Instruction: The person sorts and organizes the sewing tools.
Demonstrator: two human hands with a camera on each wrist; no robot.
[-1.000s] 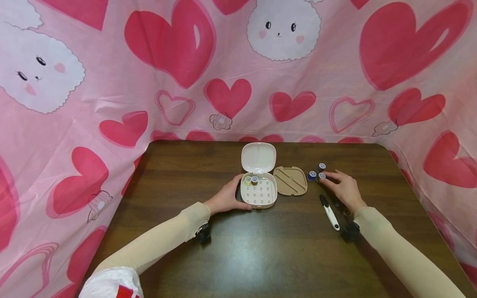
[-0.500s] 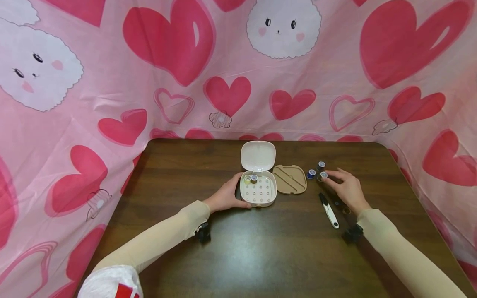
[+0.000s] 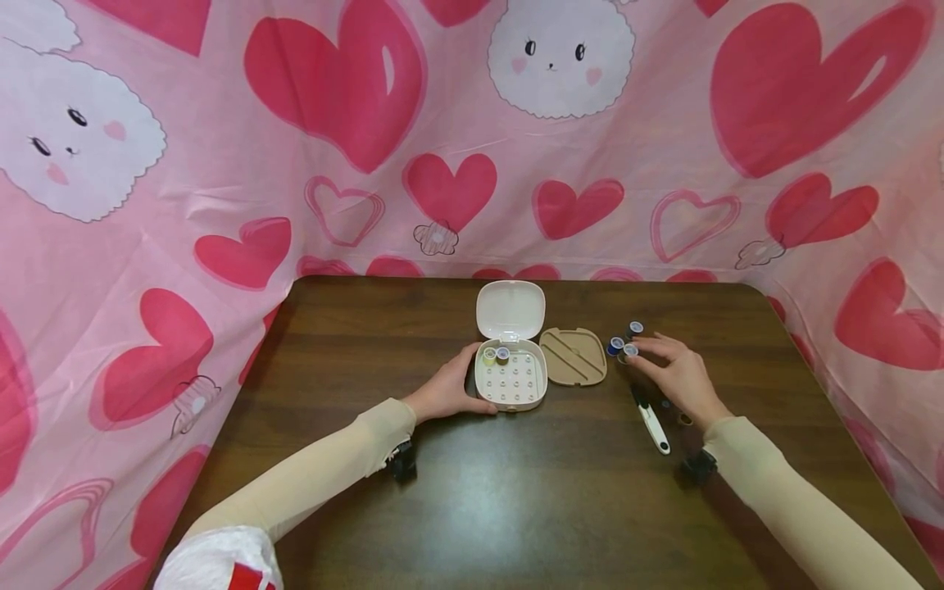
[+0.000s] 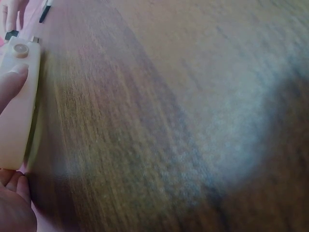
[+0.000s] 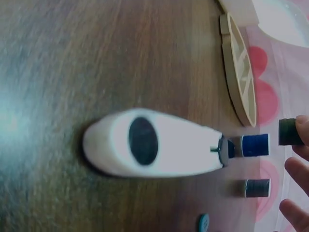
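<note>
My left hand (image 3: 451, 388) grips the left side of an open white sewing box (image 3: 542, 392), thumb at its front; in the left wrist view the thumb lies on the front wall of the box (image 4: 21, 111) below a round catch. Inside, a yellow thread spool (image 3: 490, 356) and a brown one (image 3: 503, 356) stand on pegs in the back row. My right hand (image 3: 682, 374) pinches a dark green thread spool (image 5: 288, 132) between thumb and fingers. Close by stand a blue spool (image 5: 255, 145) and a dark grey spool (image 5: 257, 188).
A beige slotted tray (image 3: 575, 357) lies right of the box, whose lid (image 3: 510, 310) stands raised behind. White-handled thread snips (image 3: 653, 426) lie below my right hand, near a teal button (image 5: 203, 223). A heart-patterned cloth (image 3: 442, 205) hangs behind the table.
My right hand has shifted slightly left with the green spool, which now overlaps the blue spool's edge in the head view. My left hand stays on the box.
</note>
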